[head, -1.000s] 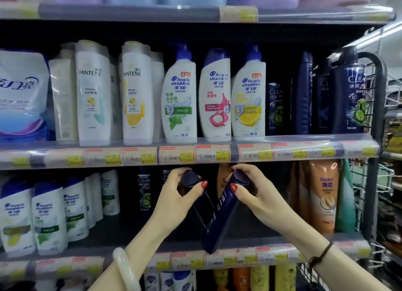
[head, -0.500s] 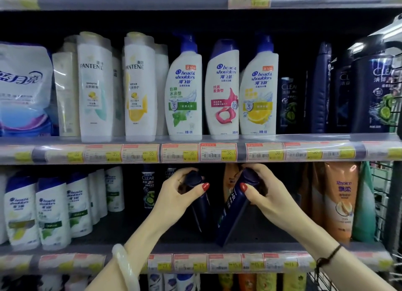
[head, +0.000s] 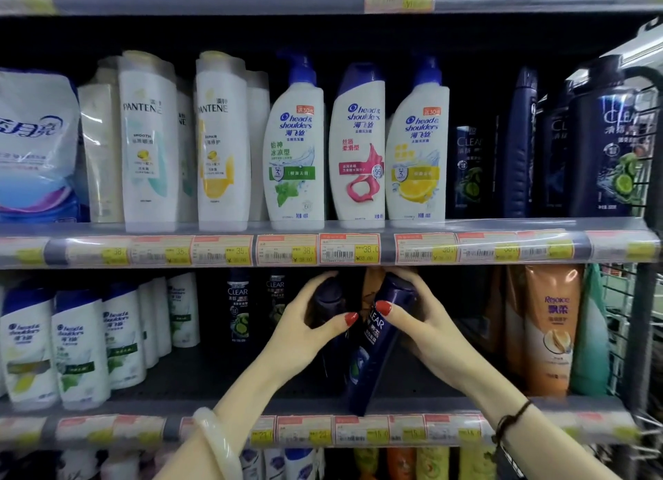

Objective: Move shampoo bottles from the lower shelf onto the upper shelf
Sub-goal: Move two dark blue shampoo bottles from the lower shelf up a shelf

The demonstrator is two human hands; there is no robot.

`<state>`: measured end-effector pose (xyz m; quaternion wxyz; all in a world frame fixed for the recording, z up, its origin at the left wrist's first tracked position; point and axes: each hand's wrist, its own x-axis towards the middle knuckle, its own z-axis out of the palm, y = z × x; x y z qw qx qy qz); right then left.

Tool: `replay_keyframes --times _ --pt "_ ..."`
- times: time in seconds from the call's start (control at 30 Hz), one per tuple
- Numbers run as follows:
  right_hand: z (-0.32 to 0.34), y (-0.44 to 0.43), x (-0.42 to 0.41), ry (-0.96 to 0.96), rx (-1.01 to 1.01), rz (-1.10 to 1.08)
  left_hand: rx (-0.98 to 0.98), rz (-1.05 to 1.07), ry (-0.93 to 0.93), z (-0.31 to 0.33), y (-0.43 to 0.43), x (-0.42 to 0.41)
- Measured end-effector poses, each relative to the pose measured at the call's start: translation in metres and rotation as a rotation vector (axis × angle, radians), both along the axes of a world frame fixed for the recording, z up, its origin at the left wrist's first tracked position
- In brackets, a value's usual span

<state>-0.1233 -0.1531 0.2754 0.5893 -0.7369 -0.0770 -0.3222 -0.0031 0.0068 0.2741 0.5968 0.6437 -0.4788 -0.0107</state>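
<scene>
The upper shelf point(head: 323, 228) carries Pantene, Head & Shoulders and Clear bottles. On the lower shelf point(head: 251, 404), the right hand point(head: 427, 321) grips a tilted blue Clear bottle point(head: 373, 350); the left hand point(head: 305, 321) clasps a dark bottle point(head: 328, 300).

This is a shop, in the row for hair and washing things. Long shelves point(head: 358, 225) are stacked one above another and packed with many shampoo bottles point(head: 297, 149) of the same few kinds, lined up in rows. Price tags point(head: 348, 249) with bar codes and yellow numbers run along each shelf edge. A wire rack point(head: 642, 300) stands at the right.
</scene>
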Motion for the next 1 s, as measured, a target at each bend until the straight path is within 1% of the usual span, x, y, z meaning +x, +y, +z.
replay_keyframes --times 0.1,0.2,0.3,0.37,0.47,0.63,0.7,0.83,0.93,1.0 --pt "-0.013 -0.004 0.004 0.080 0.182 0.082 0.027 -0.005 0.066 -0.009 -0.001 0.008" --pt "-0.023 -0.003 0.005 0.095 0.257 0.113 0.054 0.014 0.145 -0.021 -0.001 0.012" --pt "-0.013 -0.005 0.006 0.055 0.299 0.162 0.017 0.008 0.218 -0.023 -0.003 0.014" --pt "-0.001 -0.009 0.005 0.024 0.297 0.202 0.001 -0.032 0.257 -0.021 -0.003 0.013" --pt "0.013 -0.020 0.003 0.029 0.249 0.254 -0.016 -0.107 0.304 -0.017 -0.001 0.012" --pt "0.022 -0.032 0.006 0.117 0.136 0.265 -0.022 -0.210 0.399 -0.015 -0.002 0.013" --pt "0.019 -0.033 0.010 0.168 0.150 0.266 0.002 -0.241 0.394 -0.015 -0.005 0.013" --pt "0.009 -0.042 0.011 0.201 0.244 0.257 0.010 -0.241 0.434 -0.017 -0.012 0.015" --pt "-0.013 -0.046 0.006 0.322 0.202 0.271 0.055 -0.223 0.453 -0.021 -0.013 0.017" --pt "-0.032 -0.048 0.006 0.381 0.208 0.257 0.100 -0.189 0.462 -0.026 -0.013 0.019"
